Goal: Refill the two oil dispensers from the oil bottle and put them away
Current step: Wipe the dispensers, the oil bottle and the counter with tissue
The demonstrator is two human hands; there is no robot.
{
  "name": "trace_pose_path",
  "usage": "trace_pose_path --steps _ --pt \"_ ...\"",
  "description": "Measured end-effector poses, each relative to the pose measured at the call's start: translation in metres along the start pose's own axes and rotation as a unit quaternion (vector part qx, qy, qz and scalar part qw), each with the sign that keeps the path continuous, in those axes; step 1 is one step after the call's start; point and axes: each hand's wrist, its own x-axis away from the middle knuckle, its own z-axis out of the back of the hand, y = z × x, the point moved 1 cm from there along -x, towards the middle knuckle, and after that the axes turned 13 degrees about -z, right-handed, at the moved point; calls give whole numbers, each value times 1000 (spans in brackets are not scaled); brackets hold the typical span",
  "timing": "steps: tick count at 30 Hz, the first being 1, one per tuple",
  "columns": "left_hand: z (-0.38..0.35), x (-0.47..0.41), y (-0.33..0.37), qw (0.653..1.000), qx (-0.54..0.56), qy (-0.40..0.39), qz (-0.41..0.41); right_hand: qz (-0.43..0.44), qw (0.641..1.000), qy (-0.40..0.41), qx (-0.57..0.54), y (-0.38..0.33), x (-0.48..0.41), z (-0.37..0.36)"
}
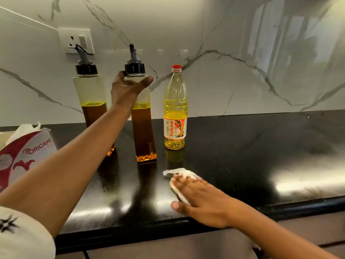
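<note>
Two tall square oil dispensers with black pour spouts stand on the black counter, each a bit over half full of amber oil. My left hand (128,88) grips the right dispenser (142,131) around its clear upper part. The left dispenser (89,94) stands free beside my forearm. To the right stands the oil bottle (175,109) with a red cap on and yellow oil inside. My right hand (197,195) lies flat, palm down, pressing a white tissue (179,172) onto the counter in front of the bottle.
A tissue box (28,152) with a sheet sticking out sits at the left edge. A wall socket (76,41) is on the marble backsplash behind the left dispenser. The counter's front edge (186,223) runs under my right wrist.
</note>
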Motion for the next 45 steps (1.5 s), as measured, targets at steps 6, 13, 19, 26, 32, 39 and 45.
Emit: trace_pose_path --steps 6,13,19,26,32,39,45 --pt "-12 -3 -11 999 -11 -13 -29 -94 995 11 -2 24 -28 9" --pt "2 9 -2 991 -89 -71 -71 84 993 62 -49 -58 -49 2" --pt "88 23 6 930 -196 144 -274 112 987 102 -51 -97 -75 -1" --pt "121 -2 -59 996 -46 -10 73 106 980 170 -16 -129 -95 4" --pt "108 7 -90 996 -31 6 82 124 992 23 -21 -133 -87 -12" --pt "135 -17 -62 993 47 98 39 -73 995 61 -4 -163 -221 6" --pt "175 -47 -20 993 -68 92 -38 136 990 23 20 -220 -219 -2"
